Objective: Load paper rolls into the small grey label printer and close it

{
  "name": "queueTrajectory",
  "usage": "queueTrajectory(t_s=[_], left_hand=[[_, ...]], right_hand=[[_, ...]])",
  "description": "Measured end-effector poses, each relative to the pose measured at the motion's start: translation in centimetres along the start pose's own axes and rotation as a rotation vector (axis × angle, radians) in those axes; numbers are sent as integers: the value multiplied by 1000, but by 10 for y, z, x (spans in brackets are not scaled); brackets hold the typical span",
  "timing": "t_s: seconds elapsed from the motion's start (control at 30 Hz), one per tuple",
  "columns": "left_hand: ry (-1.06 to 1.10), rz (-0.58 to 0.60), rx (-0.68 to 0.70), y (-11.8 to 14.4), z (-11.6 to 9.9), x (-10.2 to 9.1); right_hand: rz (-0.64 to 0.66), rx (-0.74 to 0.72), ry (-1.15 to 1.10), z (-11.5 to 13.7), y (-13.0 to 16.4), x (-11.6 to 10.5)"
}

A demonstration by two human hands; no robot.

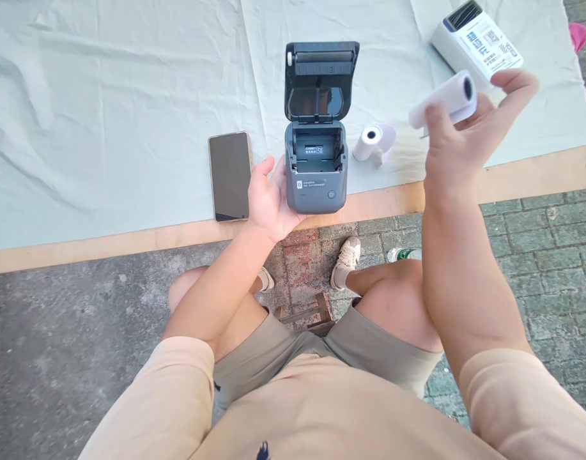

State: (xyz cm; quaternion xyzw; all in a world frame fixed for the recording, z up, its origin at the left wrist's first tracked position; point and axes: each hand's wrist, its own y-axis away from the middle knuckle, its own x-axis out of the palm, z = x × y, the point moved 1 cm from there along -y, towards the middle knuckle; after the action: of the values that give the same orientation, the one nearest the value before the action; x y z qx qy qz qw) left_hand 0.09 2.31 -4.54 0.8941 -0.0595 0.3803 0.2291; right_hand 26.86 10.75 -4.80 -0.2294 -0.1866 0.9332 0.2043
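My left hand [272, 203] is wrapped round the lower left side of a dark grey label printer [316, 185]. The printer's lid [319, 80] stands raised, and its paper bay shows no roll inside. Up to the right, my right hand [462, 137] grips a white paper roll [443, 101] between thumb and fingers, held above the cloth and slightly blurred. A smaller paper roll [368, 143] with a loose curling end stands on the cloth just right of the printer.
A smartphone [230, 176] with a dark screen lies left of the printer. At the far right is a white printed box [482, 41]. A pale cloth [130, 115] covers the table, whose wooden edge [537, 165] runs in front. A bottle [402, 254] is on the ground below.
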Motion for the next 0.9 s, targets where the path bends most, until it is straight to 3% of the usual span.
queueTrajectory(t_s=[0.07,0.13,0.23,0.3,0.4,0.53,0.77,0.9], left_hand=[[17,-21,-16,1,-1,2],[16,-25,-12,1,-1,3],[-3,-14,19,3,0,5],[-17,-7,35,5,1,6],[-40,2,45,7,2,10],[-45,3,53,9,3,11],[-31,6,45,6,2,7],[-46,-10,61,2,6,0]], right_hand=[[-90,-215,-243,29,6,3],[9,-375,-315,65,16,7],[361,-470,84,111,35,18],[495,-440,342,125,44,25],[595,-407,496,127,47,33],[653,-401,484,116,45,38],[578,-712,319,107,56,34],[659,-707,226,99,61,32]])
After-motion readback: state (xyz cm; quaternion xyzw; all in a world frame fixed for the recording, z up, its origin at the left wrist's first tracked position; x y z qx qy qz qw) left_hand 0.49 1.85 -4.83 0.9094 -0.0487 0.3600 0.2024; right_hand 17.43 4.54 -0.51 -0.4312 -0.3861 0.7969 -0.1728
